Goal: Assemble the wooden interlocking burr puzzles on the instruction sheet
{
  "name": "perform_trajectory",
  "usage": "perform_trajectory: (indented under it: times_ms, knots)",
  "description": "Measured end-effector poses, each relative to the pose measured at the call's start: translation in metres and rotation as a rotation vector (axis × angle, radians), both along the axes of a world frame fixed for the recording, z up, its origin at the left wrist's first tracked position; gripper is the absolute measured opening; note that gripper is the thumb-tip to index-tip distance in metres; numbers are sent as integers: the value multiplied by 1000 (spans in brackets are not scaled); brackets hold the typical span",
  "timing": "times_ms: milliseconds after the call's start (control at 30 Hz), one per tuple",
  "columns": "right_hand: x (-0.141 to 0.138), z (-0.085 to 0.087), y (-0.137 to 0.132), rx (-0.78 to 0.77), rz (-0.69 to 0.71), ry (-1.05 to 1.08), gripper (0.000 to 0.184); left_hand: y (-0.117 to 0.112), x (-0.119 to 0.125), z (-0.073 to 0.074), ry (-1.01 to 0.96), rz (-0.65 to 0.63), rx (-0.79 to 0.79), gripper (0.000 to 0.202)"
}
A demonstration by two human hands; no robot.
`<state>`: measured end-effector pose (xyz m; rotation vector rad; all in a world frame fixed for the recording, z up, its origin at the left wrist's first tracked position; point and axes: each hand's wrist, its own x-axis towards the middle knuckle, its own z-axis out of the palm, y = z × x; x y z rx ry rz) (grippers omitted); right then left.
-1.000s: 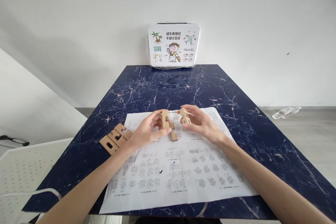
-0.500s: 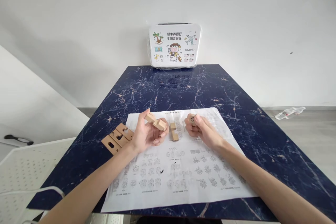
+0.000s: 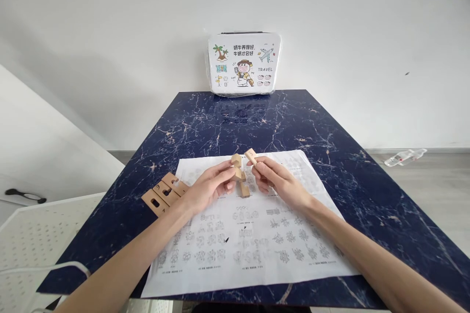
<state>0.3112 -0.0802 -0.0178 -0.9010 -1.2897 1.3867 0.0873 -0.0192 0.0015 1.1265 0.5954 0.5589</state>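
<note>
My left hand (image 3: 210, 187) pinches a notched wooden puzzle block (image 3: 237, 166) over a white printed instruction sheet (image 3: 249, 234). My right hand (image 3: 276, 180) grips a second wooden block (image 3: 251, 156), its end almost touching the left one. A third wooden block (image 3: 243, 190) lies on the sheet just below the two hands. Both hands are closed around their pieces, fingers curled.
Several more notched wooden pieces (image 3: 163, 192) lie in a row at the sheet's left edge on the dark blue marbled table (image 3: 330, 156). A white cartoon-printed case (image 3: 243, 63) leans against the wall. A white perforated surface (image 3: 25, 239) sits lower left; a plastic bottle (image 3: 404, 157) lies on the floor.
My left hand turned its block from flat to upright and moved right. My right hand raised its block out of a fist and brought it up to the left block.
</note>
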Motion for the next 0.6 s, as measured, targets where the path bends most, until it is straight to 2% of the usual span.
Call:
perform_trajectory:
  times_ms: [200, 433, 600]
  knots:
    - [0, 0, 0, 78, -17, -105, 32, 0, 0, -7, 67, -14, 165, 39]
    - [-1, -2, 1, 118, -73, -146, 35, -4, 3, -12, 51, -25, 178, 51]
    - [-3, -6, 0, 143, -87, -226, 34, -7, 3, -10, 118, -12, 238, 57]
